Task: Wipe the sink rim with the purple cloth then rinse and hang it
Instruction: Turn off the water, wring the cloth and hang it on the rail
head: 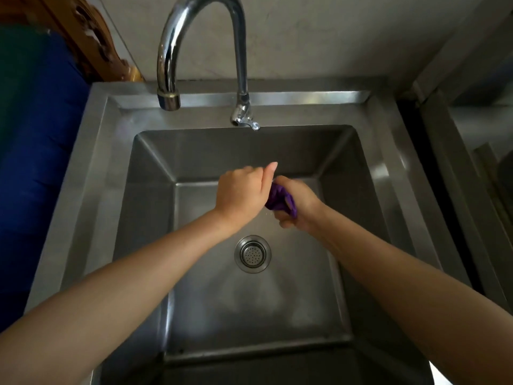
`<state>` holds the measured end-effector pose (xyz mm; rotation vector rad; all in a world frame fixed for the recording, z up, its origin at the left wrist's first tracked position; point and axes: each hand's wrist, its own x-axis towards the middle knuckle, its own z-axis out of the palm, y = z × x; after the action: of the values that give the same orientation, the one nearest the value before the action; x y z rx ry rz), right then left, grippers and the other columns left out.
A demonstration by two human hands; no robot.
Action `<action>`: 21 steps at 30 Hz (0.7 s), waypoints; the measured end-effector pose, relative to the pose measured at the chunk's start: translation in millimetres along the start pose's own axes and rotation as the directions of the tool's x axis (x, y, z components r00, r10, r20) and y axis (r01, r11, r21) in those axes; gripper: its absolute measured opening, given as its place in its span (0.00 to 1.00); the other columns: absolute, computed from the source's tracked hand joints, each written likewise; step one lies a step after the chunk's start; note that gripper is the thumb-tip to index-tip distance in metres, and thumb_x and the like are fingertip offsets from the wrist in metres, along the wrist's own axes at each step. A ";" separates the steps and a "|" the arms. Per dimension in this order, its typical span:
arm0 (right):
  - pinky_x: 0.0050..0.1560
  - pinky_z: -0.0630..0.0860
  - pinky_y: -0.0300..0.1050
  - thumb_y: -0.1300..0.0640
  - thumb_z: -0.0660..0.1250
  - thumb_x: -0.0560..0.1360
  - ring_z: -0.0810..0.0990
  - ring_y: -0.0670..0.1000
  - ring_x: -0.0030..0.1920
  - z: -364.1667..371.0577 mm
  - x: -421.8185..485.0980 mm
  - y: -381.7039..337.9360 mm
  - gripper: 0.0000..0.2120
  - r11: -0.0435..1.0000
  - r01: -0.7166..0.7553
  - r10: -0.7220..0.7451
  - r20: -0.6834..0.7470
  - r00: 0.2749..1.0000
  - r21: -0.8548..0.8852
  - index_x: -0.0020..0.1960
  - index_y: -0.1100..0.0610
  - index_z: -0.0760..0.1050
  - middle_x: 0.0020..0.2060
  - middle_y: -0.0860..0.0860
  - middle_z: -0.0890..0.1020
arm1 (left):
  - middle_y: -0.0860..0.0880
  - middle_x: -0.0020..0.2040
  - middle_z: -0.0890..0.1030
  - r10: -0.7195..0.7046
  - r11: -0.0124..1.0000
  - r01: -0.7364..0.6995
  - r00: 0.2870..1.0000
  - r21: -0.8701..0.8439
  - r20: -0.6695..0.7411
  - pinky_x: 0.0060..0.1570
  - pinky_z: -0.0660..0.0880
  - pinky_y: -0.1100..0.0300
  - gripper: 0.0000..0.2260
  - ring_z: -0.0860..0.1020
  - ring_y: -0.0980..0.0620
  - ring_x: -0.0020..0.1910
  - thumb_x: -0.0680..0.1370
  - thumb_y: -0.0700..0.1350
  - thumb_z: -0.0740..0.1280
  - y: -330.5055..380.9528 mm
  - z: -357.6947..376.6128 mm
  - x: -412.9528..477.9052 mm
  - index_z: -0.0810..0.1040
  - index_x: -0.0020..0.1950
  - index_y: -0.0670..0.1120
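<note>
- Stainless steel fills your view: the sink (91,173) sits against a grey wall, faucet (194,37) arching over its back rim, no water visibly running.
- Your left hand (240,193) and right hand (298,202) meet mid-basin, nearer the back wall than the drain (252,254).
- Both grips clench the purple cloth (280,200), bunched between them; this looks like wringing.

Both hands fisted together, left (241,190), right (298,202), forearms extended

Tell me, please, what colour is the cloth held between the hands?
Purple: the cloth shows bunched between both hands over the sink basin in the head view.
</note>
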<state>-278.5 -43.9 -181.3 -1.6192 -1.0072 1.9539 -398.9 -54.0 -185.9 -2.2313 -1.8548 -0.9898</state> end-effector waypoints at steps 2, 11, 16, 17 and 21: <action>0.21 0.57 0.31 0.55 0.53 0.77 0.59 0.47 0.16 -2.6 0.5 1.3 0.14 0.999 -0.033 0.034 0.029 0.999 -0.020 0.34 0.57 0.67 0.19 0.53 0.65 | 0.42 0.19 0.72 0.052 0.998 -0.053 0.999 -0.035 -0.012 0.19 0.64 0.62 0.23 0.71 0.41 0.17 0.76 0.47 0.59 -1.2 0.8 -1.6 0.71 0.22 0.40; 0.27 0.74 0.41 0.44 0.58 0.77 0.76 0.53 0.31 -0.3 -23.6 -6.9 0.17 0.999 -0.044 0.042 -0.044 0.998 -0.032 0.42 0.57 0.74 0.33 0.56 0.77 | 0.45 0.29 0.74 -0.263 0.929 0.318 0.928 -0.191 0.265 0.32 0.64 0.55 0.17 0.74 0.39 0.32 0.79 0.53 0.60 4.1 -10.8 -5.3 0.68 0.33 0.45; 0.32 0.77 0.46 0.37 0.57 0.76 0.80 0.54 0.37 -14.4 -38.0 -21.4 0.26 0.994 -0.105 0.103 -0.088 0.991 -0.025 0.51 0.60 0.76 0.38 0.57 0.80 | 0.47 0.45 0.79 -0.475 0.436 0.796 0.600 -0.420 0.644 0.30 0.79 0.53 0.11 0.78 0.49 0.34 0.77 0.55 0.62 26.6 -22.1 -8.9 0.74 0.51 0.49; 0.29 0.74 0.44 0.38 0.55 0.77 0.77 0.54 0.32 -14.8 -40.9 -24.5 0.26 0.990 -0.094 0.076 -0.167 0.983 -0.103 0.47 0.61 0.75 0.35 0.57 0.78 | 0.47 0.46 0.79 -0.443 0.395 0.813 0.577 -0.429 0.686 0.28 0.77 0.55 0.12 0.79 0.50 0.34 0.76 0.56 0.64 29.3 -25.0 -8.5 0.73 0.53 0.49; 0.42 0.76 0.50 0.45 0.49 0.80 0.76 0.58 0.41 -21.8 -52.6 -29.0 0.23 0.910 -0.008 -0.197 -0.447 0.873 -0.416 0.41 0.62 0.71 0.38 0.59 0.76 | 0.46 0.44 0.82 -0.261 0.408 0.834 0.497 -0.372 0.827 0.28 0.75 0.59 0.18 0.79 0.51 0.37 0.74 0.57 0.67 43.1 -38.0 -3.8 0.71 0.57 0.49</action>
<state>-248.6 -56.1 -126.2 -2.0889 -1.3009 1.2148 -376.2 -85.6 -143.4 -2.5632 -3.3209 -1.3873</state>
